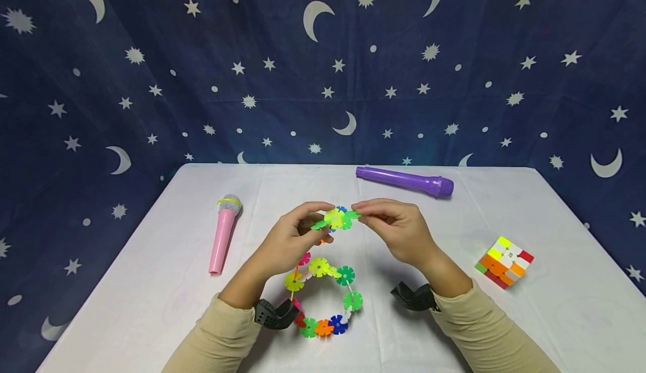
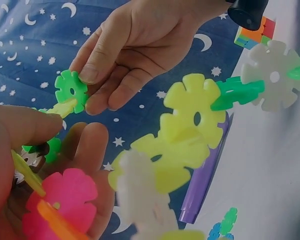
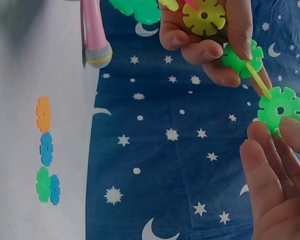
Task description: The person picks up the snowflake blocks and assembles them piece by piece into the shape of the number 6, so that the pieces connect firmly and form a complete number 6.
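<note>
Between the hands is a short row of slotted flower-shaped plastic discs. My right hand point(image 1: 404, 230) pinches a green disc point(image 3: 271, 111) by its edge. Slotted into it is a yellow disc point(image 1: 331, 219), seen edge-on in the right wrist view. At its other end is a second green disc point(image 3: 232, 62), which my left hand point(image 1: 285, 241) pinches between thumb and fingers. A loop of linked multicoloured discs point(image 1: 324, 328) is below the left hand. Its pink disc point(image 2: 65, 200) shows close to the left fingers; whether the loop hangs or rests is unclear.
Loose orange point(image 3: 43, 115), blue point(image 3: 46, 149) and green point(image 3: 43, 185) discs lie on the white-covered table point(image 1: 151, 317). A pink toy microphone point(image 1: 223, 238) lies left, a purple one point(image 1: 398, 179) at the back. A puzzle cube point(image 1: 504, 262) sits right.
</note>
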{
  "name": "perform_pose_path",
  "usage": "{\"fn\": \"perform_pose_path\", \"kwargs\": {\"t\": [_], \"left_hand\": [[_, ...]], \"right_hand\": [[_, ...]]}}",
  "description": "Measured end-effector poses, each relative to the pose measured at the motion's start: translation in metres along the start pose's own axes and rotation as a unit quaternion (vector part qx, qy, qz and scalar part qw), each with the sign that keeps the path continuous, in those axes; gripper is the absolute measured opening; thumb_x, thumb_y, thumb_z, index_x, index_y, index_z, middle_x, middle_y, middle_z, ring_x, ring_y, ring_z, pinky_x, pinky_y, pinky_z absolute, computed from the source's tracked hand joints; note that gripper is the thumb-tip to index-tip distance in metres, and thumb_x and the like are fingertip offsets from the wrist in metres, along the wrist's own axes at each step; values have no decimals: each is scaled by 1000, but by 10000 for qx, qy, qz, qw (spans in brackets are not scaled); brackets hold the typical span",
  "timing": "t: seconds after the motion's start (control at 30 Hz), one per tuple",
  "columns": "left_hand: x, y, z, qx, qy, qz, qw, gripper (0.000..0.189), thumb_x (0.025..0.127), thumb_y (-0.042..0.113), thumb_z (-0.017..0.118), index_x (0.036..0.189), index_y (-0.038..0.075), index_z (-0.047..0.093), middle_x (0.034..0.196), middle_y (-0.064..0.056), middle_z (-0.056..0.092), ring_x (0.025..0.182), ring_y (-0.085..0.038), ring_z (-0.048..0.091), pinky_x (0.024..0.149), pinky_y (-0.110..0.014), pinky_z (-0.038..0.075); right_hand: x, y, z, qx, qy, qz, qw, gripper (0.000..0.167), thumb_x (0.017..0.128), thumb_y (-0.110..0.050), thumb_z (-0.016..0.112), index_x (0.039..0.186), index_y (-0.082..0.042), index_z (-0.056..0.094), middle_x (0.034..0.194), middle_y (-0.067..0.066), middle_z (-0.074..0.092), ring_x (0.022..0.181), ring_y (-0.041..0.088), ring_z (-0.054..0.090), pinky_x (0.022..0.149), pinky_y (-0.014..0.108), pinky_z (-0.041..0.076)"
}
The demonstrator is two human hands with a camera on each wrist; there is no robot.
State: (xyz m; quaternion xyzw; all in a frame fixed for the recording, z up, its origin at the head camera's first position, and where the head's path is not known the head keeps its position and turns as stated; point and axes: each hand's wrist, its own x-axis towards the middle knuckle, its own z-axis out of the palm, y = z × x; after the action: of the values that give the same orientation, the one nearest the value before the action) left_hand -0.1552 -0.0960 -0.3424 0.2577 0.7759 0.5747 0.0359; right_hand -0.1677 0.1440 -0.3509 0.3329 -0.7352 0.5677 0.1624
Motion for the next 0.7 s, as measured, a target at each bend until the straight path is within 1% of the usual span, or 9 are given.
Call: {"fn": "perform_pose_path", "kwargs": {"t": [0.07,0.17,0.27,0.33,0.37,0.43,0.53,0.6,0.7], "left_hand": [[0,0,0,11,39,-20,10000,38,98,4,60,136,7,56,109,-16,69,87,-24,71,79,-38,56],[0,0,1,-26,58,-34,10000,38,98,4,60,135,7,57,108,-14,69,87,-28,71,80,-38,56],[0,0,2,-65,52,-46,10000,38,97,4,60,135,7,57,109,-14,69,87,-27,71,80,-38,56],[0,0,2,-45,62,-62,10000,38,97,3,59,135,8,57,107,-13,69,85,-26,70,79,-38,55],[0,-1,2,-29,70,-73,9999,37,98,3,59,135,8,57,106,-12,69,84,-26,70,79,-37,55],[0,-2,3,40,87,-94,9999,37,98,3,59,135,8,57,101,-10,70,83,-25,69,77,-36,55],[0,-4,4,135,66,-91,9998,37,98,1,57,135,7,57,93,-7,70,81,-28,67,76,-34,55],[0,-4,4,211,48,-81,9997,36,99,1,57,134,7,57,87,-6,71,80,-28,67,74,-32,55],[1,-4,3,238,-35,-49,9997,36,99,1,57,135,6,56,83,-4,70,78,-26,66,73,-31,55]], "right_hand": [[0,-1,0,-28,-9,177,9998,21,84,16,69,103,8,74,107,16,73,98,10,69,77,25,57],[1,-4,-2,74,-84,630,9980,19,90,8,68,108,8,73,111,15,72,96,13,71,80,27,56],[3,-6,-3,429,-195,1125,9925,20,93,4,66,111,10,71,113,18,71,95,19,72,83,30,56],[3,-7,-2,598,-242,1346,9888,20,94,3,65,112,11,71,113,20,71,93,25,72,83,32,56],[3,-7,-2,630,-247,1429,9874,20,94,3,65,111,11,71,112,20,71,93,25,72,83,33,56],[3,-8,-1,608,-224,1518,9863,19,94,2,66,110,11,71,112,19,71,93,26,72,83,33,56],[2,-10,1,449,-179,1602,9859,19,92,0,69,109,8,73,111,16,72,93,20,72,84,31,56],[2,-11,2,361,-176,1635,9857,19,91,-1,71,108,6,74,111,14,73,94,18,72,84,30,56],[2,-12,2,412,-234,1707,9842,19,91,-1,71,108,7,74,109,14,73,95,23,72,84,31,56]]}}
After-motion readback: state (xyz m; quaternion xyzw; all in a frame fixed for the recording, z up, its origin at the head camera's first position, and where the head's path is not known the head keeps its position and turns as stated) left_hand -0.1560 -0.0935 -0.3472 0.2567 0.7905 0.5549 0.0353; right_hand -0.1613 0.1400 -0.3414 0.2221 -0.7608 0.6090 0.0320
